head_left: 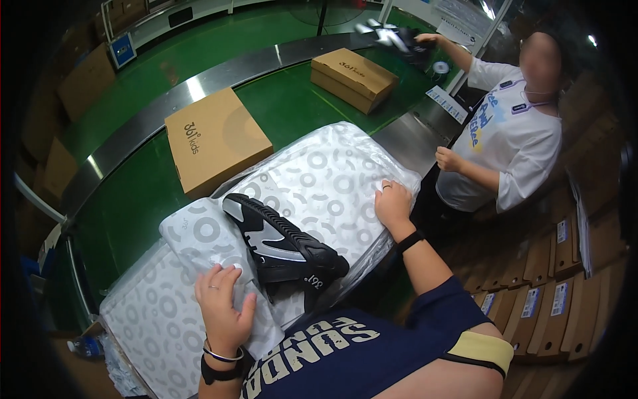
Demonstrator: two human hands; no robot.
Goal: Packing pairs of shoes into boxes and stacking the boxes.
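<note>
A black shoe with grey and white panels [286, 247] lies on its side, its dark sole edge turned up and away from me. Beneath it is a stack of white wrapping paper [312, 176] printed with grey rings, partly in clear plastic. My right hand [395, 207] is at the right part of this stack, fingertips pinched on the top paper. With fingers and thumb apart, my left hand [227, 307] rests on a raised, folded piece of the same paper [199, 233], left of the shoe. Whether anything is inside that fold is hidden.
Two brown shoeboxes, a nearer one [216, 143] and a farther one [354, 78], sit on the green conveyor [126, 206] with its metal rail. Across at the right, a co-worker [505, 126] holds up a blurred black-and-white shoe [399, 38]. Several boxes [531, 312] line the lower right.
</note>
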